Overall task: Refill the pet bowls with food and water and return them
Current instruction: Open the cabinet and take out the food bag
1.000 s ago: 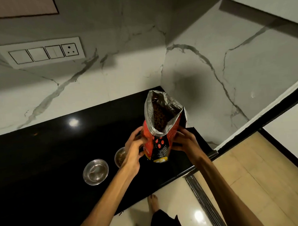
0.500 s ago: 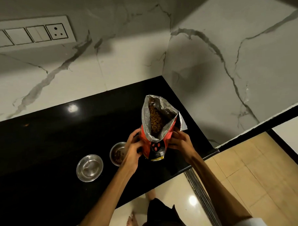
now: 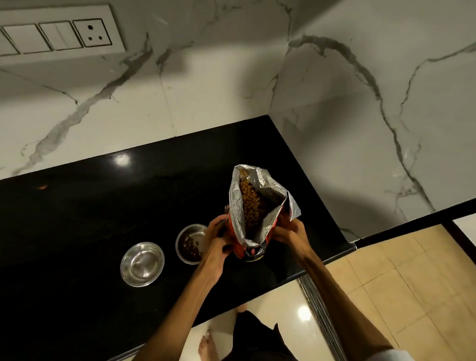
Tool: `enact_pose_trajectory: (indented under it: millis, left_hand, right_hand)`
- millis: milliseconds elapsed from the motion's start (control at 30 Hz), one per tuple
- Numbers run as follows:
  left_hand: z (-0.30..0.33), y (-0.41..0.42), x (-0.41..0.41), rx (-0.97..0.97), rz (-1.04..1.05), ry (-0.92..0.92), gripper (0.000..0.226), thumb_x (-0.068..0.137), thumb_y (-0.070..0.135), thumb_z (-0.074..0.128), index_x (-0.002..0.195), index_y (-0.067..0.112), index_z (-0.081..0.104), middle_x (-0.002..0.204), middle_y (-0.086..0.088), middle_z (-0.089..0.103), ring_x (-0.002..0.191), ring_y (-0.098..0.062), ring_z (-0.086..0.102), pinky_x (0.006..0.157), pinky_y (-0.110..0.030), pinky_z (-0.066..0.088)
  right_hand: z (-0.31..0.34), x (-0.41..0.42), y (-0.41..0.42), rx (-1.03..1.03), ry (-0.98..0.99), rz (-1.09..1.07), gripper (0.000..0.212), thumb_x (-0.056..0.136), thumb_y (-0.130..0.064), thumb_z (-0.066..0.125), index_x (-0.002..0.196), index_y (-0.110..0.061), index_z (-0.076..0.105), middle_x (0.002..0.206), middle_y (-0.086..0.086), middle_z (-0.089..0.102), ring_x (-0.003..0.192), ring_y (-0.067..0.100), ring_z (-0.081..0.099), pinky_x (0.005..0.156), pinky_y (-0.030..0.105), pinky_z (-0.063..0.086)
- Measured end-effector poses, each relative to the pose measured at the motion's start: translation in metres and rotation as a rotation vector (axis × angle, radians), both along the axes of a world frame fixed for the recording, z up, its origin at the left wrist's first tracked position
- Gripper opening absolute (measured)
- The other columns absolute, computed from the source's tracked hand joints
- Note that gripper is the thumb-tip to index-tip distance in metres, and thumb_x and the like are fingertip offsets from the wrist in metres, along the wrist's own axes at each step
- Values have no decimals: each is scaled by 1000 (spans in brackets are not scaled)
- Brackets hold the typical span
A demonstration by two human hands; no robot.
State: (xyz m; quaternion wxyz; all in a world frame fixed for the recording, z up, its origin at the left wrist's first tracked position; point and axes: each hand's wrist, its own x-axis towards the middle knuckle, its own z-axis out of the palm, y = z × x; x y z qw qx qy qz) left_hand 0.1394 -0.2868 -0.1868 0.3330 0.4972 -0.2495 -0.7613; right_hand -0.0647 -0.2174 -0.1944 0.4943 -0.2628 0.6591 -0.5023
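Kibble bag (image 3: 255, 207) lower than before, between both hands (image 3: 288, 232), beside bowl (image 3: 192, 243)

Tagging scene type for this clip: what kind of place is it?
Likely a home kitchen corner: a glossy black stone counter against marble-look wall tiles, a switch-and-socket panel above it. Two steel pet bowls stand on the counter beside an open kibble bag, which both hands hold.

This looks like a home kitchen. A polished black stone desk (image 3: 83, 214) runs into a corner of white, grey-veined marble walls (image 3: 365, 120), with a switch-and-socket plate (image 3: 48, 35) mounted above it. Glossy cream and beige floor tiles (image 3: 399, 282) lie below, where a bare foot (image 3: 206, 348) stands.
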Motion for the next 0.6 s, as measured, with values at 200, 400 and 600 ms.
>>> enact_pose_trajectory:
  millis: [200, 400, 600]
  left_hand:
    - [-2, 0, -1, -38, -35, -67, 58, 83, -16, 54, 115, 30, 70, 123, 3, 73, 118, -30, 66, 92, -52, 58]
    - [8, 5, 1, -34, -33, -133, 54, 84, -6, 57, 109, 39, 72, 118, 9, 74, 119, -23, 64, 102, -53, 54]
    - [20, 13, 4, -43, -24, -128, 60, 77, -9, 61, 117, 35, 72, 122, 7, 73, 120, -20, 63, 105, -50, 52]
  right_hand:
    - [-8, 0, 3, 9, -15, -16, 57, 71, -23, 72, 126, -9, 64, 120, 10, 74, 109, 27, 74, 91, 35, 62]
    - [-6, 6, 3, 9, -1, -9, 45, 84, -11, 71, 128, -12, 64, 122, 8, 75, 113, 24, 73, 91, 33, 61]
    - [9, 12, 10, -22, 9, -34, 50, 81, -17, 70, 131, -15, 63, 128, 1, 73, 117, 18, 71, 92, 30, 59]
